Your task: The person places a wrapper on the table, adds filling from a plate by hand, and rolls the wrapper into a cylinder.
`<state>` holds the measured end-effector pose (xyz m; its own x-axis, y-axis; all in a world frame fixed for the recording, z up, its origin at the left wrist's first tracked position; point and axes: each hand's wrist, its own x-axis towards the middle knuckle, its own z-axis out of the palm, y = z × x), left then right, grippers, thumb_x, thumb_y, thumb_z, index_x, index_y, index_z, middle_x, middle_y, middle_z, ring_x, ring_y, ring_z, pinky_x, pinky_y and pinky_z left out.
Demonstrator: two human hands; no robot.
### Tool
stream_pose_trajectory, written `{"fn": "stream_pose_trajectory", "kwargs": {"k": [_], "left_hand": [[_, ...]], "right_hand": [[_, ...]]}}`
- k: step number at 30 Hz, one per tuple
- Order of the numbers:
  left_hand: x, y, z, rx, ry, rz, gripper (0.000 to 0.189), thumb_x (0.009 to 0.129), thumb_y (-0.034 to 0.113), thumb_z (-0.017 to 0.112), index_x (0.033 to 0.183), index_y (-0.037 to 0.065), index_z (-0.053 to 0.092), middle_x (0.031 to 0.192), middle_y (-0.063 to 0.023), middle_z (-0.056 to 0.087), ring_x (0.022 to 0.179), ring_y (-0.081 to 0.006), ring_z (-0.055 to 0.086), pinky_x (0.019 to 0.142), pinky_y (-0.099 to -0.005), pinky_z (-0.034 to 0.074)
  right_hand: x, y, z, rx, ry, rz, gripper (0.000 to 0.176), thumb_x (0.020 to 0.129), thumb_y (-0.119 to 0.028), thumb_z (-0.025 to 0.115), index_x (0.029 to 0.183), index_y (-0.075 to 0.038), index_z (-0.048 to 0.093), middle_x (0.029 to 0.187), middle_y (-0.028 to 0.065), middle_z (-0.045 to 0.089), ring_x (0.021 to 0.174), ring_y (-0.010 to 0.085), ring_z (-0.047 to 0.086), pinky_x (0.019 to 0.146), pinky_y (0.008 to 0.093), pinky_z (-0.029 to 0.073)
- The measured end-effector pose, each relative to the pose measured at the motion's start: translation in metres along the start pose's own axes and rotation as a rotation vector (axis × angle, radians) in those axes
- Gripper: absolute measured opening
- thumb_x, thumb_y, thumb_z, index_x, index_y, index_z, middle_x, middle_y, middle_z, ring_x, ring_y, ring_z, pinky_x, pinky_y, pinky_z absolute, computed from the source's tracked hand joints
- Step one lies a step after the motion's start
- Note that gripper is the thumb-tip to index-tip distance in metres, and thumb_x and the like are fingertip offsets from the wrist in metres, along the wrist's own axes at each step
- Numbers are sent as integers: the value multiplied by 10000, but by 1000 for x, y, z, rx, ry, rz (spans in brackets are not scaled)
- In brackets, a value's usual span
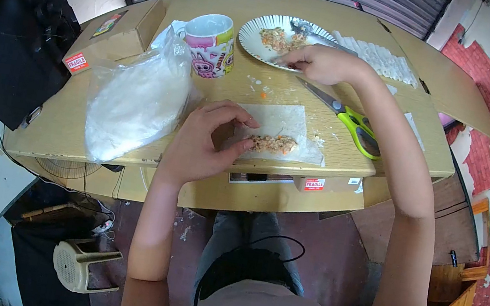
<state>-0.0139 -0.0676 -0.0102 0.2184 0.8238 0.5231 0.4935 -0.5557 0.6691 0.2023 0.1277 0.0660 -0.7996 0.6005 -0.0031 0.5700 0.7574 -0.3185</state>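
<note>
**A:** Well, our tan wooden surface (68,123) ends close below the work, so we keep everything back from that near edge.

**B:** Agreed. The clear plastic bag of white sheets (133,102) crowds our left side; open room lies towards the middle.

**A:** Our right hand (318,63) is on the white paper plate (249,34). Whether its grip is pinching filling, we cannot tell.

**B:** Our left hand (198,142), grip released, presses the thin pale square wrapper (279,120) flat. Small pinches should pass clear of the green-handled scissors (353,124) and lengthen the strip of chopped orange-flecked filling (272,143) evenly.
</note>
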Motion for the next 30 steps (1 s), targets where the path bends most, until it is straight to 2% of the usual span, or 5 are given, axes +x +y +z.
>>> {"fn": "stream_pose_trajectory", "kwargs": {"k": [6, 12, 24, 26, 30], "left_hand": [[-1, 1, -2, 56, -36, -13, 277, 830, 55, 795, 1069, 5, 664, 1096, -104, 720, 1025, -240, 669, 926, -362, 521], [0, 2, -3, 10, -44, -36, 277, 826, 45, 783, 1073, 9, 662, 1095, -101, 724, 1025, -239, 662, 926, -363, 518], [-1, 3, -3, 11, -45, -53, 276, 840, 40, 776, 1086, 10, 653, 1095, -104, 718, 1040, -246, 666, 933, -370, 516], [0, 1, -3, 36, -46, -9, 275, 840, 31, 777, 1084, 8, 653, 1098, -106, 712, 1025, -244, 665, 925, -362, 515], [0, 3, 0, -8, 12, -29, 249, 794, 51, 782, 1030, 42, 705, 1036, -102, 701, 957, -286, 672, 854, -374, 532]], "right_hand": [[3, 7, -13, 14, -125, -31, 359, 994, -71, 541, 1328, -26, 667, 1251, 177, 724, 1111, 261, 688, 1005, 349, 507], [-14, 7, -23, 83, -139, -61, 313, 976, -15, 597, 1270, -18, 702, 1124, 136, 759, 1066, 201, 696, 966, 335, 534], [-35, 7, -5, 145, 262, -210, 178, 918, -45, 739, 1091, -17, 772, 973, 87, 780, 913, 146, 721, 857, 303, 573], [-51, -11, 0, 609, 192, -161, 157, 915, -48, 750, 1067, -22, 778, 964, 91, 783, 922, 149, 736, 838, 298, 583], [-90, -39, 32, 623, 141, -128, 183, 889, -114, 793, 1065, -65, 783, 935, 99, 781, 835, 128, 726, 786, 283, 569]]}}
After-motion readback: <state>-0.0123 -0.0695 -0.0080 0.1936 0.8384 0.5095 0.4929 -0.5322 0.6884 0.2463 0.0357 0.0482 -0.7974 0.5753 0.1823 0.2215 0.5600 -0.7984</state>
